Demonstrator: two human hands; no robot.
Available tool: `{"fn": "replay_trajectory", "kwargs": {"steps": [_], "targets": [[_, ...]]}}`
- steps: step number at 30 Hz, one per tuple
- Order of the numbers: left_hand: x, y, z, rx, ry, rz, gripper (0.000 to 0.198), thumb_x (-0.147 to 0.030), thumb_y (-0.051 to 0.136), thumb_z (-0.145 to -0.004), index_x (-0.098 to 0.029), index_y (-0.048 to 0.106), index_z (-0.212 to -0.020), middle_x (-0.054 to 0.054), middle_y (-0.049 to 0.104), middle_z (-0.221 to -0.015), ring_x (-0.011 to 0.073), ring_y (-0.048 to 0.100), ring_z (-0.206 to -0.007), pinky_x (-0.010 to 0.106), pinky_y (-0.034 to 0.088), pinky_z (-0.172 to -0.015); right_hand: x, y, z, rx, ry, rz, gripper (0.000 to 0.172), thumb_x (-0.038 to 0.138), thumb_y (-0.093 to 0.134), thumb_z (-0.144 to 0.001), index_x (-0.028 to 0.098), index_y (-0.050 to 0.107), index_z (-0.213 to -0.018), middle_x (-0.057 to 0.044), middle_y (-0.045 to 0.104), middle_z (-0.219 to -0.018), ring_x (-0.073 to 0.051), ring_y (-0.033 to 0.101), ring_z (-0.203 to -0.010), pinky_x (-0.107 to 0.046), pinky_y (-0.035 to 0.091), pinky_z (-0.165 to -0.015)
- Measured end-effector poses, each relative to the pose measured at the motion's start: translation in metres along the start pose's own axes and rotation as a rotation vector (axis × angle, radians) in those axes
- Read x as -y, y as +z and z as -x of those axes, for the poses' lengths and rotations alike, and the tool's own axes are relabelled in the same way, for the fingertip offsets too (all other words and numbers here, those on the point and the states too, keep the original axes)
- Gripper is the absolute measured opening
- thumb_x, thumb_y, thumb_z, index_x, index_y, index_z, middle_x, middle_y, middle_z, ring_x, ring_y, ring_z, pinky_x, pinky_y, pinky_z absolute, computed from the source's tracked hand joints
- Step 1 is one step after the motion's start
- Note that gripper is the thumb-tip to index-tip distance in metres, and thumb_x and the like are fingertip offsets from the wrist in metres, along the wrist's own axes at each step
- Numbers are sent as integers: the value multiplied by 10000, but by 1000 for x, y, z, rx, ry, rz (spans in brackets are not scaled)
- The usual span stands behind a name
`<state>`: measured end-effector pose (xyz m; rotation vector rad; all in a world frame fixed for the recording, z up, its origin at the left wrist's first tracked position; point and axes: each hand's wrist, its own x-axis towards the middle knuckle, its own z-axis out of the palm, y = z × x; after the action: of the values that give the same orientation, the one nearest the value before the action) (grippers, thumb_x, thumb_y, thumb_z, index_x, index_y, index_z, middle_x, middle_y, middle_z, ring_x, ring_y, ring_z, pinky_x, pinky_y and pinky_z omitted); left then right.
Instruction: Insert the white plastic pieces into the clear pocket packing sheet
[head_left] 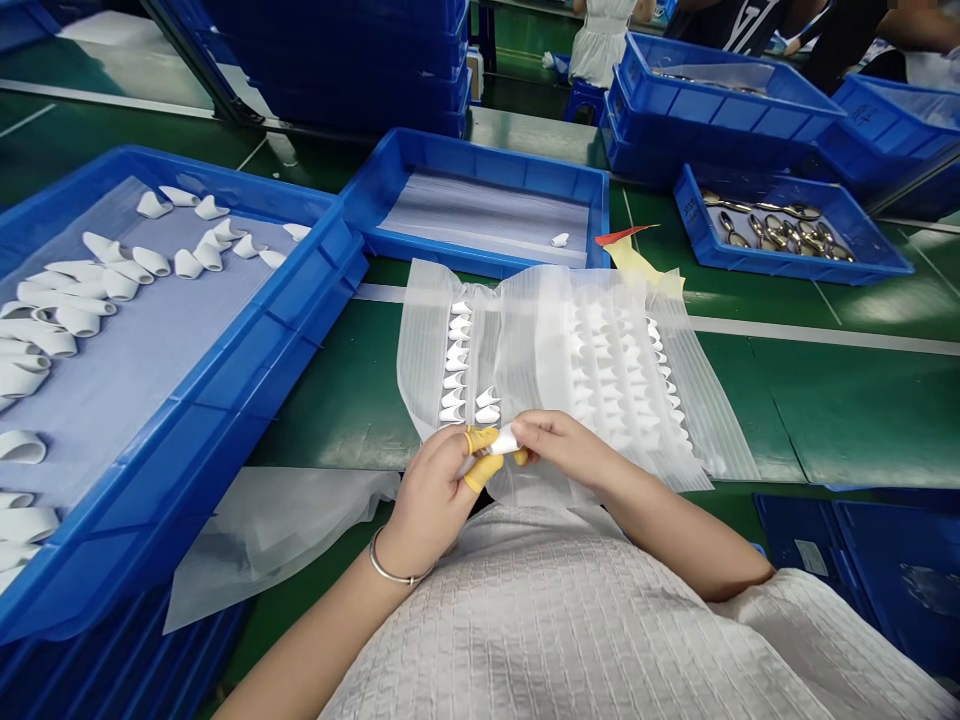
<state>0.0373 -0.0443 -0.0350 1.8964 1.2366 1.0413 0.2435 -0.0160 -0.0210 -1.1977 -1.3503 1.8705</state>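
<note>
Between both hands is a small white curved piece [504, 441], held just over the near edge of the bench. My left hand [444, 480], with yellow finger cots on its thumb and a finger, pinches the piece's left end. My right hand [559, 443] is closed on the other end, thumb on top; a yellow cot shows beneath. Just beyond lies a sheet of translucent packing foam [517, 330]. Rows of similar white pieces [454, 355] lie in its left part. More rows show faintly through the foam's right part.
At left, a large blue tray [300, 270] holds many loose white pieces. A second blue tray [480, 150] behind has one small white piece. A blue bin [795, 262] of shiny metal spoons sits at back right. Stacked crates [622, 130] and people are beyond.
</note>
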Motion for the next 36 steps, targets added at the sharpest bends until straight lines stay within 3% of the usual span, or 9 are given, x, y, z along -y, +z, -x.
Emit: {"fn": "replay_trajectory", "kwargs": {"steps": [5, 10, 15, 17, 20, 24, 28, 31, 36], "targets": [[0, 2, 1, 8, -157, 110, 180, -327, 668, -896, -214, 677, -1036, 29, 711, -905, 185, 661, -788, 316, 516, -721, 6, 3, 2, 2, -58, -27, 358, 520, 733, -831, 175, 637, -838, 0, 586, -783, -145, 536, -743, -292, 434, -715], [0, 3, 1, 22, -294, 238, 192, -357, 675, -870, -208, 681, -990, 31, 708, -877, 190, 659, -766, 321, 523, -705, 11, 0, 9, -43, -218, 224, 214, 374, 736, -854, 198, 681, -963, -18, 613, -885, -164, 546, -799, -303, 451, -733], [2, 3, 4, 23, -305, 237, 175, -349, 660, -884, -213, 678, -993, 33, 714, -897, 191, 661, -776, 316, 519, -695, 9, -2, 10, -99, -394, 423, 273, 362, 743, -863, 231, 676, -1094, -38, 615, -992, -190, 559, -926, -331, 459, -835], [2, 3, 4, -3, -254, 183, 168, -336, 656, -892, -217, 680, -1008, 31, 716, -904, 192, 665, -790, 318, 518, -710, 6, -2, 8, -89, -322, 324, 332, 457, 734, -860, 224, 665, -1087, -39, 626, -985, -191, 567, -910, -328, 461, -815], [1, 1, 3, -16, -120, 83, 134, -296, 656, -899, -224, 687, -1008, 28, 715, -909, 193, 663, -821, 314, 509, -730, 1, -2, 2, -44, -108, 113, 470, 657, 603, -881, 190, 642, -854, -19, 600, -792, -170, 551, -758, -316, 458, -728], [0, 1, 1, 13, -48, 57, 101, -283, 660, -903, -226, 685, -983, 34, 708, -928, 197, 657, -852, 313, 507, -736, 0, 0, -1, 13, 42, -1, 500, 659, 622, -863, 181, 593, -718, 7, 546, -683, -140, 506, -666, -294, 435, -677], [2, 3, 4, 27, -209, 169, 198, -316, 667, -894, -226, 665, -1070, 43, 703, -962, 205, 667, -847, 349, 522, -772, 5, -1, 4, 40, -55, -1, 322, 497, 723, -846, 183, 657, -871, 0, 598, -801, -147, 543, -751, -295, 443, -722], [3, 4, 5, 50, -293, 258, 224, -328, 669, -885, -221, 655, -1081, 39, 688, -936, 202, 661, -825, 356, 528, -768, 9, -3, 8, 7, -166, 141, 238, 371, 754, -841, 199, 684, -989, -9, 619, -884, -156, 553, -798, -303, 454, -749], [-1, 3, 2, 59, -230, 210, 136, -320, 666, -898, -219, 665, -989, 25, 658, -891, 183, 629, -796, 322, 503, -735, 6, -1, 8, -64, -400, 484, 155, 285, 741, -872, 216, 683, -997, -30, 611, -936, -190, 573, -897, -340, 468, -826]]}}
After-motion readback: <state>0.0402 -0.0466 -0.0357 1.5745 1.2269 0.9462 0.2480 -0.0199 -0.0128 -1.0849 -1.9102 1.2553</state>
